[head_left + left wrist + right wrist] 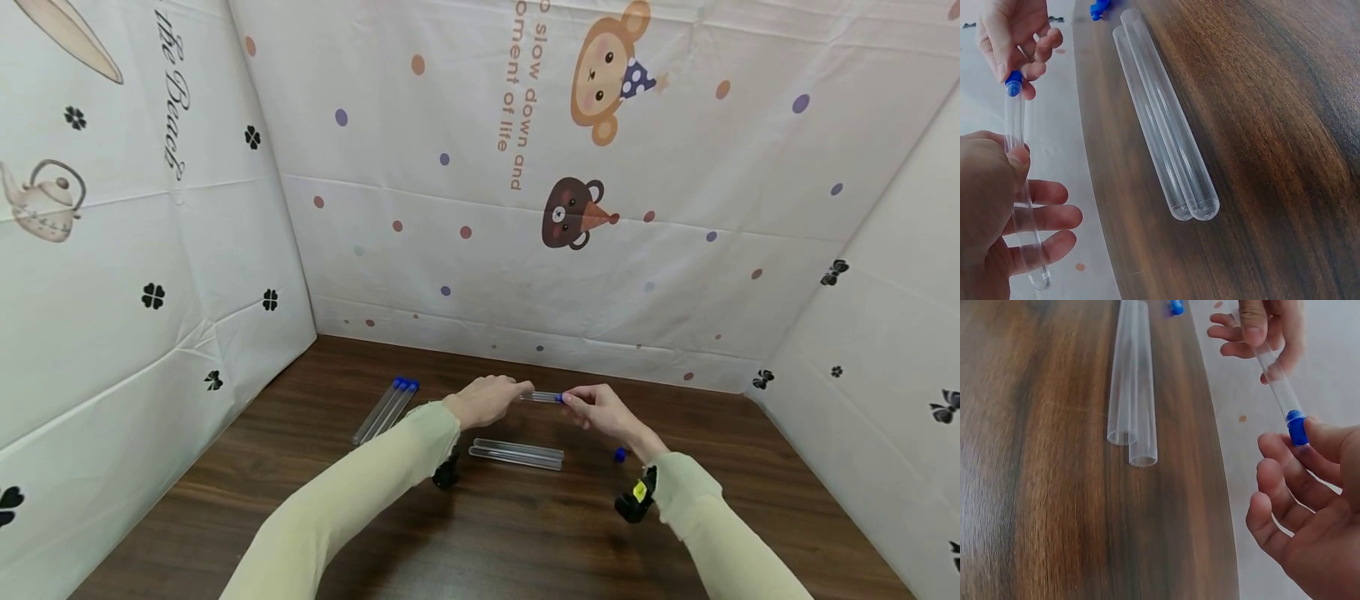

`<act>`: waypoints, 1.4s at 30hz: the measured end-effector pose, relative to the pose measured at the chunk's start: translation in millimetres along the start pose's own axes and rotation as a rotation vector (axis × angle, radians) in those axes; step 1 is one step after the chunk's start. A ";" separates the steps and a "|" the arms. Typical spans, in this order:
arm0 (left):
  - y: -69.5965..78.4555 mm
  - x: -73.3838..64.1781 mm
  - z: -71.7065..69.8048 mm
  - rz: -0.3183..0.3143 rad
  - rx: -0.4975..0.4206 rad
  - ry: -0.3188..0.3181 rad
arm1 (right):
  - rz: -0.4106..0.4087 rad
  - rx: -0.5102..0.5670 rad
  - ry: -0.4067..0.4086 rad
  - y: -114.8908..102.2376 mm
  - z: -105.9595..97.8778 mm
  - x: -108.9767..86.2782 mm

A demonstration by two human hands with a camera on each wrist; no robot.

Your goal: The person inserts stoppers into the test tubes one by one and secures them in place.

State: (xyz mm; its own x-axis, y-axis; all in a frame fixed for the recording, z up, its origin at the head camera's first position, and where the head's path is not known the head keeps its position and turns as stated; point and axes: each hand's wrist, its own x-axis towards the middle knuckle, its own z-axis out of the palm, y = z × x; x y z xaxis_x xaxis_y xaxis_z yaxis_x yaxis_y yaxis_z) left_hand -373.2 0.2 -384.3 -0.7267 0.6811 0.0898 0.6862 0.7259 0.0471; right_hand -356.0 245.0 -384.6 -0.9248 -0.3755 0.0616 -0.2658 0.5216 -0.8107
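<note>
Head view: left hand (484, 402) grips test tube (542, 397), right hand (603, 412) pinches blue cap (559, 398); axis crosswise, capped end rightward; wood-grain table (525, 533) below, printed cloth (480, 267) beyond.

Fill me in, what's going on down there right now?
A person is working on a clear tube: the left hand holds it while the right hand pinches the blue cap at its end. Whether that cap is fully seated, I can't tell. Two uncapped tubes lie side by side on the table, and three capped tubes lie together farther left. At least one loose blue cap sits near the right wrist.
</note>
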 end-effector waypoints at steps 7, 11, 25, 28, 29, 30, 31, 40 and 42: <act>-1.1 -1.4 -0.3 -0.006 -0.040 -0.007 | -0.053 -0.047 -0.011 1.8 4.7 1.4; -2.3 -1.9 -1.6 -0.001 -0.064 0.003 | -0.059 -0.037 0.017 2.3 10.0 2.3; -0.4 -4.2 0.6 0.020 -0.142 0.055 | -0.009 -0.102 0.297 -4.5 44.8 2.7; 0.4 -4.4 0.7 0.030 -0.174 0.064 | 0.004 -0.113 0.331 -6.1 47.4 3.8; 0.5 -4.2 0.8 0.029 -0.182 0.064 | 0.009 -0.114 0.340 -6.4 48.3 4.2; 0.6 -3.9 1.0 0.028 -0.185 0.063 | 0.014 -0.115 0.347 -6.5 49.0 4.7; 0.8 -3.5 1.1 0.025 -0.187 0.062 | 0.019 -0.112 0.352 -6.6 49.5 5.0; 4.6 2.3 3.6 -0.007 -0.168 0.091 | 0.045 -0.070 0.363 -8.2 48.1 7.5; 6.4 3.5 4.2 -0.012 -0.145 0.090 | 0.067 -0.062 0.362 -8.0 47.4 7.2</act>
State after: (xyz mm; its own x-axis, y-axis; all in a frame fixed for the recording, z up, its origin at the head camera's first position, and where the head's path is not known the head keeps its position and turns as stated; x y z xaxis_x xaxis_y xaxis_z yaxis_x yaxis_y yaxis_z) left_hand -371.5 7.6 -387.9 -0.7333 0.6564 0.1772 0.6799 0.7080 0.1909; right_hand -347.6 201.8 -405.3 -0.9742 -0.0495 0.2201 -0.2068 0.5856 -0.7837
